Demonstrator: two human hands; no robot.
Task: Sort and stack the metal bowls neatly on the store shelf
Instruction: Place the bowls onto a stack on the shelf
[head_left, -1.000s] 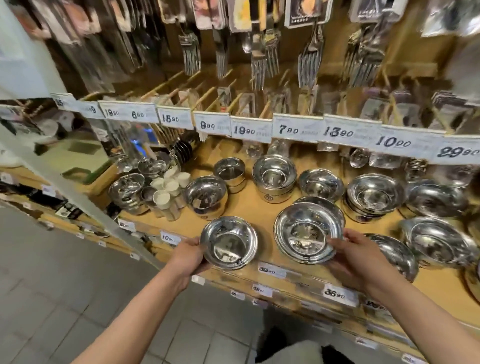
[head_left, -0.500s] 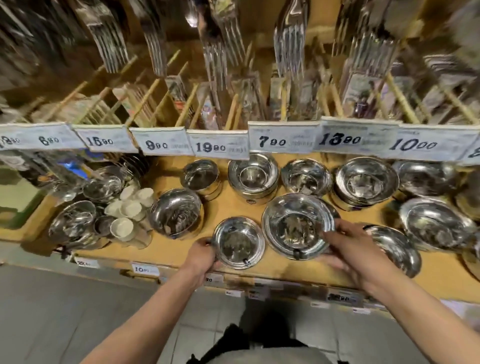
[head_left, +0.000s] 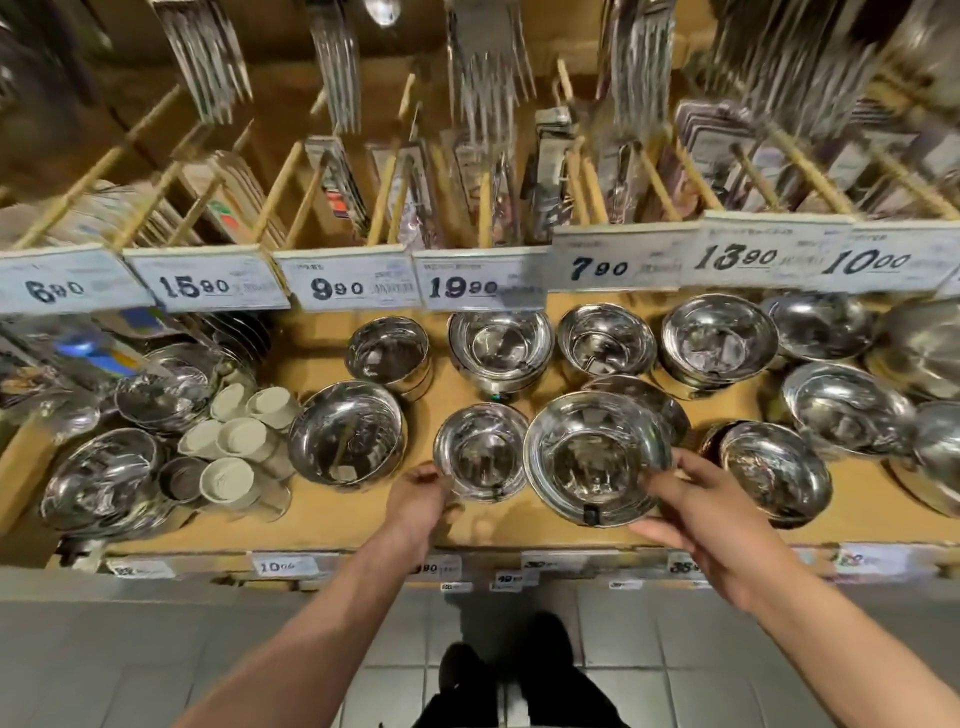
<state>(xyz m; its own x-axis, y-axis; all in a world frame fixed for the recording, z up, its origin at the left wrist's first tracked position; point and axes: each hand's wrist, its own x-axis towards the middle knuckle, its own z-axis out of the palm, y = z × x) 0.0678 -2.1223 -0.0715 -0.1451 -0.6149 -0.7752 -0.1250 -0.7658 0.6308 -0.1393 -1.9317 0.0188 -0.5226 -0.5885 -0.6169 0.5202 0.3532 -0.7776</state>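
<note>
Two bowls near shelf front edge: my left hand grips small bowl; right hand grips large bowl.

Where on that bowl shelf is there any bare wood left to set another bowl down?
Bare wood shows along the shelf front edge, between the white cups and the left hand, and behind the big left bowl, under the 9.90 tag. The right side is crowded with bowls standing close together.

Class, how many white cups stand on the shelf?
5, clustered left on the shelf: two white cups at the back, two in the middle, one in front. More may be stacked beneath.
</note>
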